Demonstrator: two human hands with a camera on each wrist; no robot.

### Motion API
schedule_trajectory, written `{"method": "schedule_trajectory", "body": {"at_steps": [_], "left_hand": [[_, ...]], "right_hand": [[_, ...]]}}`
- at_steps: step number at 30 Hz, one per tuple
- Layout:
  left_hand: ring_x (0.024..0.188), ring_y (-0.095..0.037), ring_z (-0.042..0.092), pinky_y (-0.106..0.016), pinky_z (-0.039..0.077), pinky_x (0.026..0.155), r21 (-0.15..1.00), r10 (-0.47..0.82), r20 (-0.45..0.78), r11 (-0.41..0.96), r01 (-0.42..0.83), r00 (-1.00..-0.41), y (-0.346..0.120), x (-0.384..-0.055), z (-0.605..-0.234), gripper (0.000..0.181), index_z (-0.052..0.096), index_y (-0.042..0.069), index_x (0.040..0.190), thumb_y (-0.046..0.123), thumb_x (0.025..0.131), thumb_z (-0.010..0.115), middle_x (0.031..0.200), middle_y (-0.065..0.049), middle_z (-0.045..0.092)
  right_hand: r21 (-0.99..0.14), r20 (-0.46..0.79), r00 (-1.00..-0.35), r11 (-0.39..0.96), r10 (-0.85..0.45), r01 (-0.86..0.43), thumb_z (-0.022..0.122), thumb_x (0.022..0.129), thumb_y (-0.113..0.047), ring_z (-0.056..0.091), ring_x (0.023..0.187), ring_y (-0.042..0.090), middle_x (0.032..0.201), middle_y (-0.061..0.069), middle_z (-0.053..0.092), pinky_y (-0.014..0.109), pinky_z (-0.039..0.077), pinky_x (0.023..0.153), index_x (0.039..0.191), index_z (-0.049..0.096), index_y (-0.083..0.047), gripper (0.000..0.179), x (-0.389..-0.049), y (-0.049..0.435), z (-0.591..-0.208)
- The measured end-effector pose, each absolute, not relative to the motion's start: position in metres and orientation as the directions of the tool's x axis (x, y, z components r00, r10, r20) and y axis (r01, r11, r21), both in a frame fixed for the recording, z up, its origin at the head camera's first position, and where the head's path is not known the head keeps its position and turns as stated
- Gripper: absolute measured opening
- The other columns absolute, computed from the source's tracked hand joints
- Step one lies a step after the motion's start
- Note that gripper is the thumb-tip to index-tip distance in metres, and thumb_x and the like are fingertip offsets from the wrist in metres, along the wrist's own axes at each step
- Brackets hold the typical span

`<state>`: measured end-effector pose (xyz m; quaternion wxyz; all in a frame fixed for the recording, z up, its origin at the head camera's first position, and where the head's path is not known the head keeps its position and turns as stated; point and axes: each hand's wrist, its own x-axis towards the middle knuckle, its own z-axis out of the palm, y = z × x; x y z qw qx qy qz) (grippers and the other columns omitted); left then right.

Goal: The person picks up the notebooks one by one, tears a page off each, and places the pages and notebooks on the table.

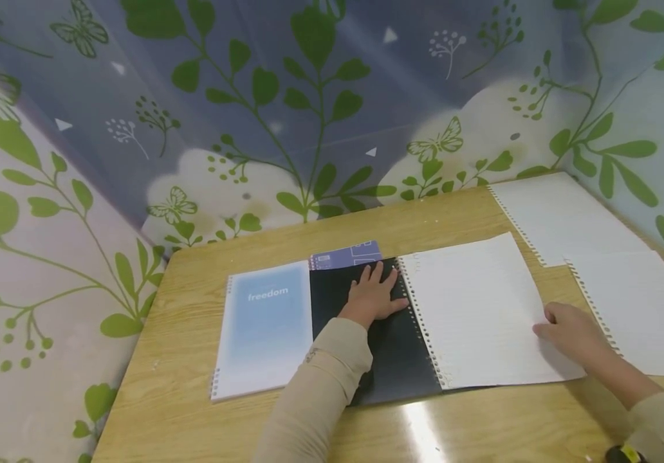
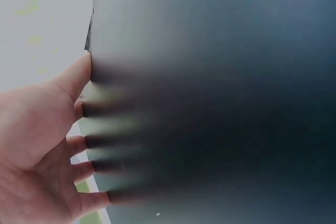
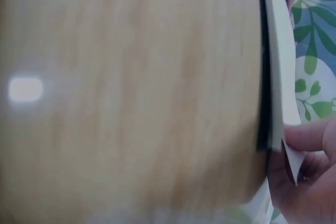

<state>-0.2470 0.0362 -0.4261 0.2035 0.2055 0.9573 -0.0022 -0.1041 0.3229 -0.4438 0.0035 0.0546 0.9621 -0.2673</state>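
Note:
A ring-hole notebook lies open on the wooden table, its black cover [image 1: 390,366] to the left and its white pages [image 1: 477,308] to the right. With fingers spread, my left hand [image 1: 374,296] presses on the black cover beside the row of punched holes. The left wrist view has the left hand [image 2: 42,140] with its fingertips against the dark cover [image 2: 210,129]. At the right edge of the pages, my right hand [image 1: 575,331] pinches the top sheet. Thumb and fingers of the right hand [image 3: 310,182] hold the lifted sheet corner [image 3: 295,161] in the right wrist view.
To the left is a blue and white notebook [image 1: 268,328] marked "freedom". A purple notebook [image 1: 346,254] shows behind the black cover. Loose perforated sheets [image 1: 569,218] lie at the right on the wooden table [image 1: 181,386]. Patterned curtains [image 1: 332,128] stand around it. A dark object [image 1: 624,454] sits near the right sleeve.

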Motion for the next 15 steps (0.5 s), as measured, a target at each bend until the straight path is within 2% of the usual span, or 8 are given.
{"method": "schedule_trajectory", "body": {"at_steps": [10,15], "left_hand": [[0.144,-0.024,0.005,-0.048,0.019,0.114,0.114,0.401,-0.369,0.915,0.387,-0.839,0.035,-0.243,-0.432,0.070,0.015,0.031,0.148,0.059,0.089,0.042,0.157,0.001,0.003],[0.144,-0.025,0.010,-0.049,0.020,0.113,0.144,0.422,-0.337,0.907,0.397,-0.842,0.032,-0.243,-0.432,0.070,0.020,0.031,0.147,0.059,0.087,0.046,0.156,0.000,0.009]], "right_hand": [[-0.516,-0.022,-0.999,0.855,0.046,0.051,0.062,0.080,-0.010,0.030,0.058,0.012,0.061,-0.001,0.032,0.023,0.022,0.052,0.065,0.036,-0.008,0.030,-0.101,0.330,-0.447],[-0.530,-0.033,-0.999,0.846,0.038,0.050,0.060,0.086,-0.017,0.027,0.058,0.010,0.064,-0.001,0.030,0.023,0.021,0.053,0.069,0.036,-0.008,0.031,-0.101,0.335,-0.447]]}}
